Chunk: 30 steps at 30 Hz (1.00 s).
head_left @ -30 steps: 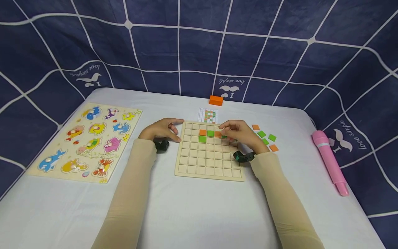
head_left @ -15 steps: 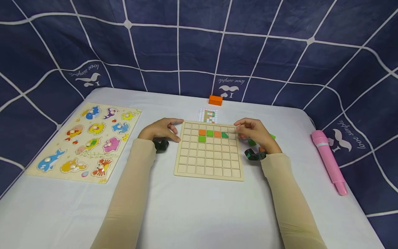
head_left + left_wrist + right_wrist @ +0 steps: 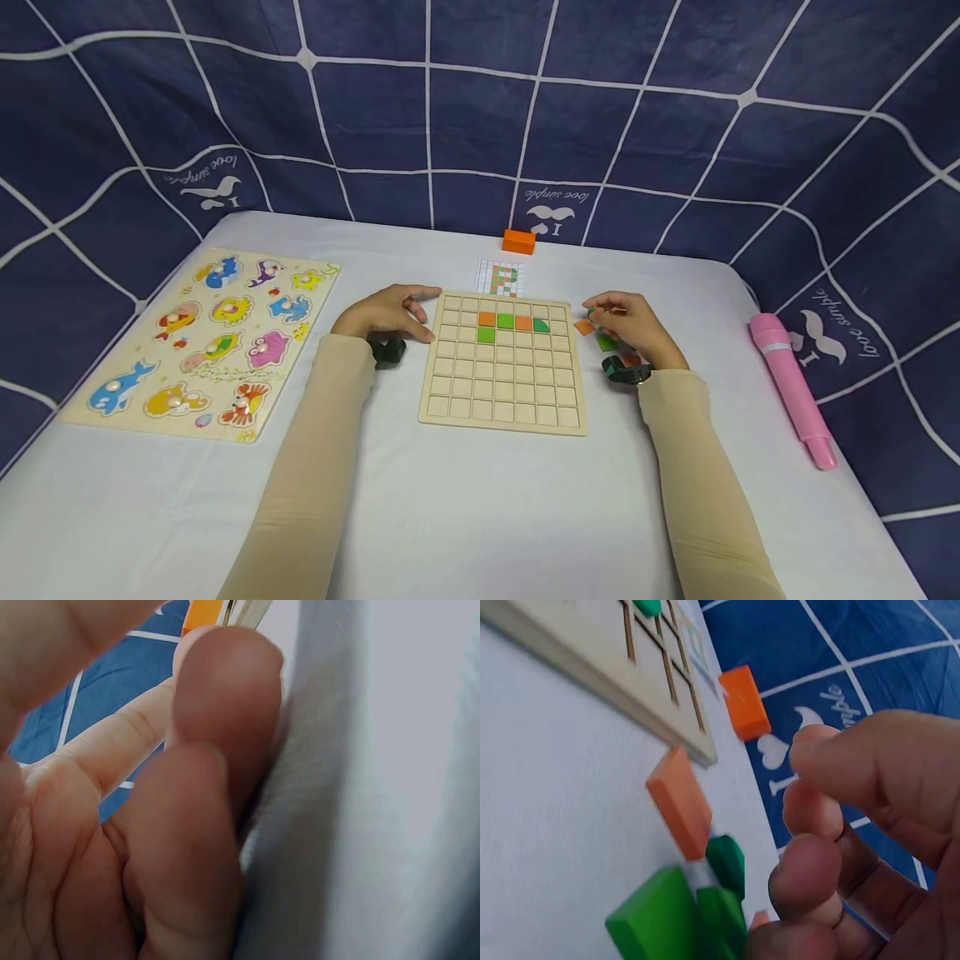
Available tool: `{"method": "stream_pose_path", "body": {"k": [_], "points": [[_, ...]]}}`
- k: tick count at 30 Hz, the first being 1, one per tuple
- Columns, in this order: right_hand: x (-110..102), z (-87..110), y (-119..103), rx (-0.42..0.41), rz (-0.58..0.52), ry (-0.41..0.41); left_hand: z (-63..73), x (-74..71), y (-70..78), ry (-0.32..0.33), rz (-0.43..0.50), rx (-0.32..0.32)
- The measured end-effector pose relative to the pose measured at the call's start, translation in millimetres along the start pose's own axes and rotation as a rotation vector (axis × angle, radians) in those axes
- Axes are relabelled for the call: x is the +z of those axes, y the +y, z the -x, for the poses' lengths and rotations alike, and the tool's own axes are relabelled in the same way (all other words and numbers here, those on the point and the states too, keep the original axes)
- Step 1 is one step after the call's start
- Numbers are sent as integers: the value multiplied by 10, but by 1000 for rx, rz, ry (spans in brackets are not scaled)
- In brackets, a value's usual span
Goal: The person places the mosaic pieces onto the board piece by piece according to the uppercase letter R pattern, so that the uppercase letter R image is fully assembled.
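A square wooden grid board [image 3: 504, 429] lies on the table. Near its top sit several tiles: an orange tile [image 3: 487, 319], a green tile [image 3: 486, 335] below it, and a dark green rounded tile [image 3: 541, 326] at the row's right end. My left hand [image 3: 384, 313] rests at the board's left edge, thumb and index finger spread against it. Just right of the board, my right hand [image 3: 632, 323] hovers over loose tiles, fingers loosely bent with nothing between them in the right wrist view. Beneath it lie a loose orange tile [image 3: 681, 802], a bright green tile [image 3: 656, 915] and dark green pieces [image 3: 726, 864].
A small pattern card [image 3: 501, 277] lies behind the board, and an orange block [image 3: 519, 242] stands farther back. At left is a sea-animal knob puzzle [image 3: 217, 342]. A pink toy microphone [image 3: 793, 390] lies at right. Dark blue checked cloth [image 3: 480, 117] hangs behind the table.
My right hand has left the board and moved right over the loose tiles, uncovering the dark green rounded tile in its cell. My left hand has stayed at the board's edge.
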State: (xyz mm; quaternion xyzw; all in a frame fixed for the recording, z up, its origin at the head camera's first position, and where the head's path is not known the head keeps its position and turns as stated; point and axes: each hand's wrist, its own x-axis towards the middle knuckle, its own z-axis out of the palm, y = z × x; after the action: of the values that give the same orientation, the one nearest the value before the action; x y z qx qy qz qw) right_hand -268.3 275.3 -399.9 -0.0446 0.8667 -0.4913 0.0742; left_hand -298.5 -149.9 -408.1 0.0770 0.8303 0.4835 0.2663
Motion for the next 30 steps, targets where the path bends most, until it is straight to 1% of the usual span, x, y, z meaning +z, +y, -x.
{"method": "stream_pose_path", "body": {"k": [3, 7, 18, 27, 30], "points": [[-1, -4, 45, 9, 35, 4, 7, 2, 4, 2, 1, -2], [8, -7, 94, -9, 91, -1, 21, 0, 15, 4, 6, -4], [25, 7, 116, -23, 164, -41, -3, 4, 0, 2, 24, -4], [42, -18, 126, -39, 253, -12, -19, -3, -17, -4, 32, 7], [42, -19, 120, -34, 265, -12, -22, -4, -20, -3, 32, 7]]}}
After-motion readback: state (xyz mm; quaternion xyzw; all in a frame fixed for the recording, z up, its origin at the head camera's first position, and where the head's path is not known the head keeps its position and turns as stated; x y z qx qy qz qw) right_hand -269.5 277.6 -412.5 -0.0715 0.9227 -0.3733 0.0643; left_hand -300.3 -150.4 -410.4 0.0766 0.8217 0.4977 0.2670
